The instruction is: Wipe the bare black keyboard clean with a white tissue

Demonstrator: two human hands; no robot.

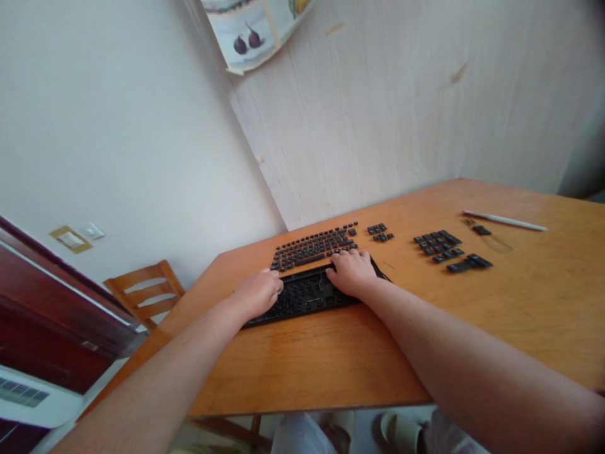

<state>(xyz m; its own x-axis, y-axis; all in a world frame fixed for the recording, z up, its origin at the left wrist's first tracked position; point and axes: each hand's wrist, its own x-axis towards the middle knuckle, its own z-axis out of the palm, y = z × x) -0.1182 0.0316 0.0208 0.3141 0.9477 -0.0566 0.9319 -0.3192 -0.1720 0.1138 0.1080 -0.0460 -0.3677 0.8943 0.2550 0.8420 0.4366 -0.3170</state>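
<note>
A black keyboard base with its keycaps off lies at a slant on the wooden table. My left hand is closed on its left part, the fingers curled and the fingertips partly hidden. Over the right part rests my right hand, its fingers bent over the far edge and its thumb on the top face. Just beyond the base, loose black keycaps are laid out in keyboard rows. A small group of keycaps sits to the right of those rows, and number-pad keycaps lie farther right.
Toward the right of the table lie a coiled cable and a thin silver-white stick. A wooden chair stands beyond the left edge. The wall panel rises behind the table.
</note>
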